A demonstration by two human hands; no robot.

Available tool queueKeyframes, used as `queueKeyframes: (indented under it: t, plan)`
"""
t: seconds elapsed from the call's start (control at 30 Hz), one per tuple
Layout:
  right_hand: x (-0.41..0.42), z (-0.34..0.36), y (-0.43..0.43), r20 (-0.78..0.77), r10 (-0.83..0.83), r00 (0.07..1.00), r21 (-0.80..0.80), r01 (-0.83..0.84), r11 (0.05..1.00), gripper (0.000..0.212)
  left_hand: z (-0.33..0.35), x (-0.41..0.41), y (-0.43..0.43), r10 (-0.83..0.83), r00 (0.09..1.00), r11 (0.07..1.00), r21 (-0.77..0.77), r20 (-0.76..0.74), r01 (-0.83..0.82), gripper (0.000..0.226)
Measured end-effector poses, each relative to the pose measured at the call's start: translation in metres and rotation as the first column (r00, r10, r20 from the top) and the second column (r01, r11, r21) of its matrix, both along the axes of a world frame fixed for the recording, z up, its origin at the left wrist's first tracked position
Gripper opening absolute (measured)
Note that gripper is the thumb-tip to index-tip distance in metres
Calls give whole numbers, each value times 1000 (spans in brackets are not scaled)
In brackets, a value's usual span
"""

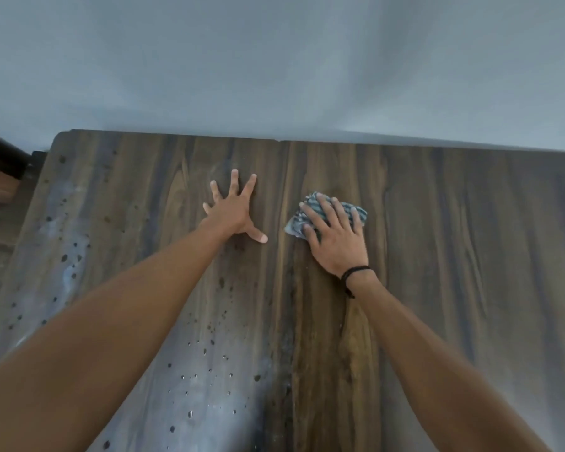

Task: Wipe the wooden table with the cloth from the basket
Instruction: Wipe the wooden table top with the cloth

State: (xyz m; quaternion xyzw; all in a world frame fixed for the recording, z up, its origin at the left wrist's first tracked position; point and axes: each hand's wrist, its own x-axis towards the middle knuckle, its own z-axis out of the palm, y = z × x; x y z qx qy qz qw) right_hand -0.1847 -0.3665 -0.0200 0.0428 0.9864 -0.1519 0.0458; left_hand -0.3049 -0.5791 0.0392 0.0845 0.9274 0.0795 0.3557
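A: We have a dark wooden surface (454, 256) in front of us, streaked in brown and grey. Where do we start?

B: Nearest us, on the left side, water droplets (193, 376) are scattered over a pale, hazy patch. By our reckoning that stretch has not been wiped yet, so the job looks only partly done.

A: And our hands?

B: Further out, the right hand (335, 238), with a black cord wristband (356, 272), lies flat on the folded striped cloth (295, 223), its fingers spread and pressing down rather than wrapped round it. The left hand (234, 212) is just beside it, holding nothing, fingers splayed wide and palm down on the bare wood. The basket is not in view.

A: So how do we wipe this well?

B: We keep the palm weight even so the whole pad of cloth stays in contact, and we run with the grain in long overlapping passes. We would bring the cloth left and towards us to take up those drops, lifting the bracing hand out of its path first. If the cloth bunches under the fingers, we should refold it.

A: And the far side?

B: The back edge meets a plain grey wall (274, 60), so we finish each stroke right up to it.
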Motion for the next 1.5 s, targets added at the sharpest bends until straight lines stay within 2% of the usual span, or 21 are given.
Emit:
queueKeyframes:
  t: [0.1, 0.13, 0.23, 0.27, 0.3, 0.37, 0.4, 0.5, 0.53, 0.67, 0.73, 0.8, 0.93, 1.03, 1.07, 1.17, 1.2, 1.3, 1.33, 1.43, 1.5]
  plan:
    - [-26, 4, 13, 46, -250, 967, -39, 252, 967, 52, -3, -2, -4, 21, 1000, 1000, -6, -3, -21, 151]
    - [-32, 3, 7, 64, -268, 961, -49, 272, 961, 53, -4, -1, -6, 18, 1000, 1000, 1, -10, -18, 152]
    - [-32, -1, 5, 20, 10, 1000, 16, -10, 1000, 54, -6, -2, -4, 5, 1000, 1000, 7, -25, -5, 152]
    - [-36, -2, 18, 11, 42, 999, 19, -42, 999, 54, -6, -3, -3, 7, 1000, 1000, 1, -23, -7, 153]
    - [-46, -1, 30, 12, -13, 1000, 26, 12, 1000, 54, -7, -3, -3, 11, 1000, 1000, -5, -22, -11, 153]
    - [-68, 3, 37, 41, -238, 970, -18, 239, 971, 54, -7, -3, -3, 13, 1000, 1000, -8, -8, -14, 153]
    - [-74, 4, 29, 62, -278, 959, -32, 280, 959, 54, -8, -4, -3, 13, 1000, 1000, -3, 0, -13, 154]
    - [-73, 3, 10, 30, -25, 999, 14, 24, 1000, 53, -7, -4, -1, 13, 1000, 1000, -5, -1, -13, 154]
    - [-77, 5, 16, 26, 1, 1000, -3, -1, 1000, 53, -6, -4, 0, 13, 1000, 1000, -10, -6, -14, 154]
    - [-116, 15, 22, 112, -265, 958, -65, 273, 960, 54, -5, -5, -2, 12, 1000, 1000, 1, -13, -12, 154]
    - [-116, 12, 6, 97, -129, 987, -1, 129, 992, 54, -4, -3, -2, 8, 1000, 1000, 5, -12, -7, 153]
    - [-117, 12, 11, 64, -19, 998, -16, 21, 1000, 53, -4, -3, -2, 4, 1000, 1000, -3, -22, -4, 153]
    - [-137, 15, 14, 119, -239, 964, -53, 247, 968, 55, -5, -5, -3, 4, 1000, 1000, -1, -24, -4, 154]
    - [-128, 11, 3, 84, -38, 996, -24, 40, 999, 54, -6, -4, -2, 6, 1000, 1000, 0, -25, -6, 154]
    - [-129, 12, 7, 80, -22, 997, -32, 24, 999, 54, -5, -4, -2, 9, 1000, 1000, -2, -29, -9, 154]
    - [-145, 16, 9, 126, -190, 974, -62, 199, 978, 56, -4, -5, -3, 11, 1000, 1000, 2, -28, -11, 153]
    - [-145, 16, 2, 142, -179, 974, -63, 189, 980, 56, -3, -4, -2, 9, 1000, 1000, 5, -23, -9, 153]
    - [-132, 10, -6, 81, 29, 996, -43, -26, 999, 54, -1, -2, -2, 8, 1000, 1000, 9, -29, -8, 152]
    - [-132, 10, -1, 67, 13, 998, -42, -11, 999, 54, 0, -2, -2, 11, 999, 1000, 8, -35, -11, 152]
    - [-144, 11, -3, 102, -178, 979, -63, 185, 981, 55, 0, -3, -2, 11, 1000, 1000, 8, -21, -11, 152]
    - [-140, 8, -15, 105, -40, 994, -27, 43, 999, 54, 0, -1, -1, 7, 1000, 1000, 7, -19, -7, 152]
